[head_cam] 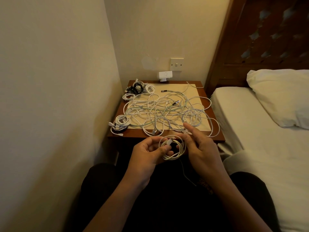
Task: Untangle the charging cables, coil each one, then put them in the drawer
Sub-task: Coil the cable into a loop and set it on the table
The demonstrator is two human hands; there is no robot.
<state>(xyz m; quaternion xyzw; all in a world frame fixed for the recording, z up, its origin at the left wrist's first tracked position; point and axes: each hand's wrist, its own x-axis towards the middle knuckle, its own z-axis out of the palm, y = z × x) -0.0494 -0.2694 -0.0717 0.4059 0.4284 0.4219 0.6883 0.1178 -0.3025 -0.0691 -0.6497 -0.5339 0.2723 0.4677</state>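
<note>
**Coil in hand, tangle ahead**

Both hands hold a small coiled white cable just in front of the brown wooden bedside table. The left hand pinches the loops between thumb and fingers. The right hand grips the coil's other side, index finger raised. On the table's cream mat sprawls a tangle of white charging cables, with bundled white coils at the front-left corner and black and white coils at the back-left. A white-sheeted bed hems in the right side.

Pillow partly beyond the right edge
</note>
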